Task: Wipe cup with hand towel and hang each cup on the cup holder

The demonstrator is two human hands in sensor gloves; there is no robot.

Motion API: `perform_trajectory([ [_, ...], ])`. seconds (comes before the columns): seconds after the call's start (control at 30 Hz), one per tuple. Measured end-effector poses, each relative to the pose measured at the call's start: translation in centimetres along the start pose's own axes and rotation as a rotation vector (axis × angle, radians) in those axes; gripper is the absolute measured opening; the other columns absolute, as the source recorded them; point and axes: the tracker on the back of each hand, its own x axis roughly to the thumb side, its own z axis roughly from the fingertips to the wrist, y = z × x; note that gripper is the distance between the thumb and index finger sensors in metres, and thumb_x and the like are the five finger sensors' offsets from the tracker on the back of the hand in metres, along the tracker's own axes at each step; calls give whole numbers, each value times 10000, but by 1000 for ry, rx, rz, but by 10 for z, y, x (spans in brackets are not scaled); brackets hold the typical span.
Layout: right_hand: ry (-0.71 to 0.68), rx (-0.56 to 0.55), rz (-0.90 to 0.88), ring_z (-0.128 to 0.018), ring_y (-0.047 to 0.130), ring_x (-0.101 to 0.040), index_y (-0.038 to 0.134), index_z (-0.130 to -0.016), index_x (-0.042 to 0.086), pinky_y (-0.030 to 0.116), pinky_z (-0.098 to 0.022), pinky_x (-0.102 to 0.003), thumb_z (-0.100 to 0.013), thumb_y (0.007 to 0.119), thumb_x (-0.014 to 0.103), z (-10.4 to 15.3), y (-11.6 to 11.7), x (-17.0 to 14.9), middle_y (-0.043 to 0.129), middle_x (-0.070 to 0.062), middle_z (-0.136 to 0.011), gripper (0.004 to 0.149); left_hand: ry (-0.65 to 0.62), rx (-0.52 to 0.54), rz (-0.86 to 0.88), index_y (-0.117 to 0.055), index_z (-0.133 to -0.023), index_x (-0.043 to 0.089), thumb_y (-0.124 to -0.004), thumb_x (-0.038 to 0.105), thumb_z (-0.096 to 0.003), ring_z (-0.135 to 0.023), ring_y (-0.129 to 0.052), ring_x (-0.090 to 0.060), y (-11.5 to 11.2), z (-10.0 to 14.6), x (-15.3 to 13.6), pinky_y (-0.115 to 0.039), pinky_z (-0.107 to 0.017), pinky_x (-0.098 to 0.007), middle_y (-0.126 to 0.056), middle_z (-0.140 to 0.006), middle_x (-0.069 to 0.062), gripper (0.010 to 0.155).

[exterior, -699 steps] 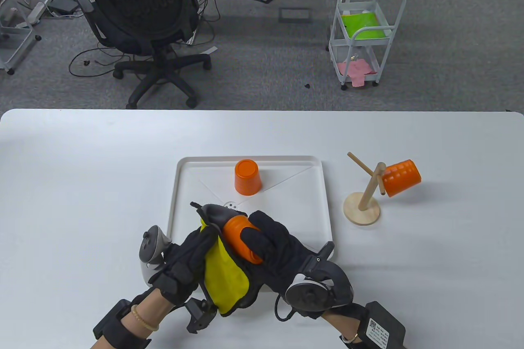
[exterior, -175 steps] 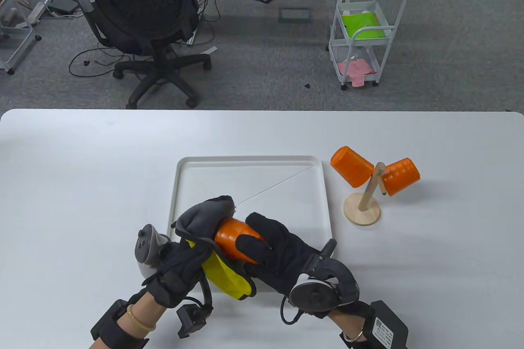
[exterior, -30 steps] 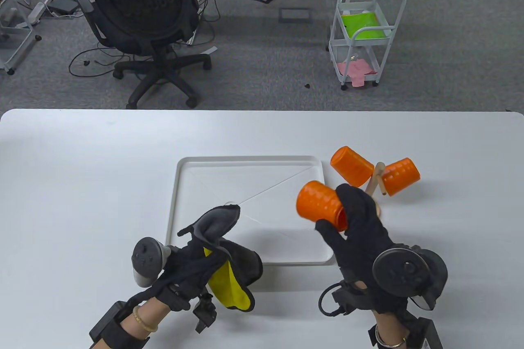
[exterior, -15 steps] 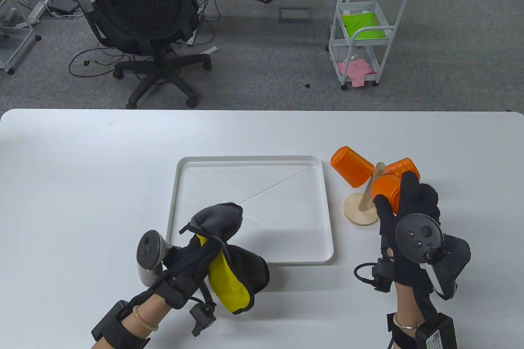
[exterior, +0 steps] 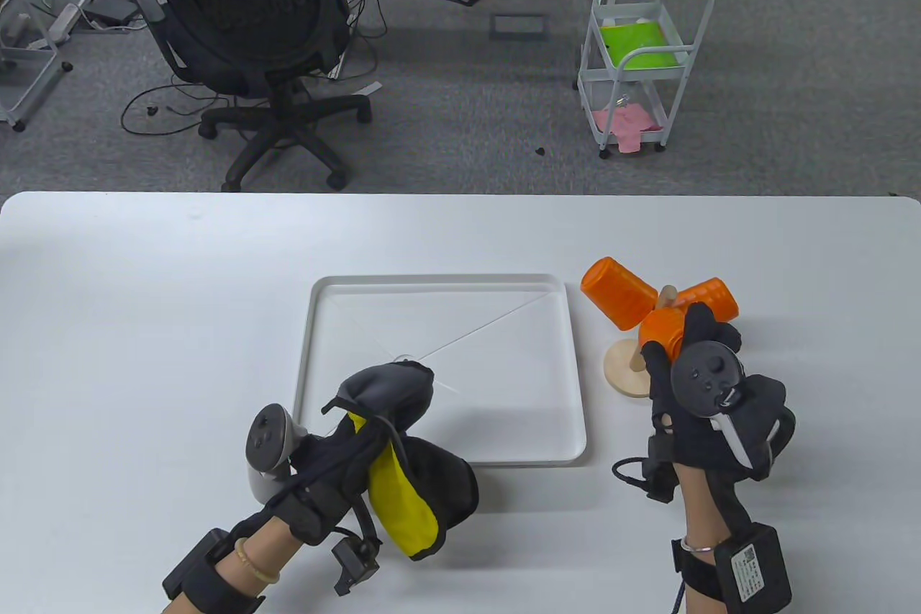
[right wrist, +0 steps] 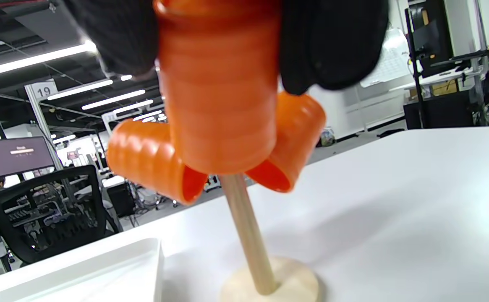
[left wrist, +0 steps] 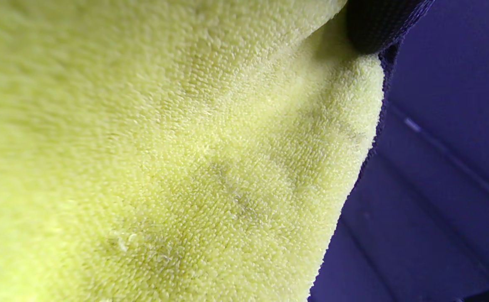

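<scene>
On the worktop, the cup holder stands at 3 o'clock from the tray. My left hand grips the soft hand towel. My right hand holds the third cup by its ribbed sides (light, stiff plastic, I think) at the holder.

your tray sits mid-counter, with the cup holder just to its right. two cups hang on the holder, left and right of its post, and a third cup sits in front of them.
</scene>
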Motion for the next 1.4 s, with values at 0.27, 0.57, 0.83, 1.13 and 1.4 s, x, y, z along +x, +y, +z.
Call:
perform_trajectory([
  [0.27, 29, 26, 64, -699, 866, -493, 402, -1123, 94, 833, -458, -472, -570, 756, 495, -2, 3, 9, 570, -365, -1020, 769, 7, 4, 5, -209, -1208, 278, -551, 684, -641, -1093, -358, -475, 0, -1, 0, -686, -638, -568, -285, -1262, -148, 776],
  [0.57, 37, 85, 49, -704, 856, -522, 436, -1127, 86, 823, -457, -501, -567, 747, 494, -3, 1, 6, 600, -371, -1015, 759, 15, 8, 14, -213, -1209, 278, -550, 682, -644, -1092, -357, -476, 1, -1, 0, -687, -637, -567, -285, -1262, -150, 772],
  [0.83, -14, -116, 38, -829, 730, -573, 402, -1152, 118, 760, -535, -546, -580, 636, 562, 32, -34, 14, 520, -358, -1072, 761, -80, 26, -50, -221, -1211, 276, -556, 679, -644, -1092, -355, -477, 9, -4, 28, -688, -636, -564, -287, -1263, -150, 771],
  [1.13, -558, -116, -105, -1001, 649, -427, 418, -1171, 334, 622, -732, -516, -589, 568, 605, 80, -33, 34, 472, -177, -1185, 659, -157, 166, -398, -259, -1218, 287, -576, 670, -645, -1099, -374, -474, 63, -1, 91, -713, -622, -553, -311, -1269, -146, 758],
  [1.4, -760, 333, -103, -1137, 213, -357, 340, -1176, 405, 201, -790, -546, -559, 525, 631, 91, 56, 36, 217, -58, -1256, 682, 155, 348, -900, -312, -1212, 312, -612, 651, -637, -1108, -407, -452, 143, 2, 105, -740, -603, -539, -372, -1273, -107, 731],
])
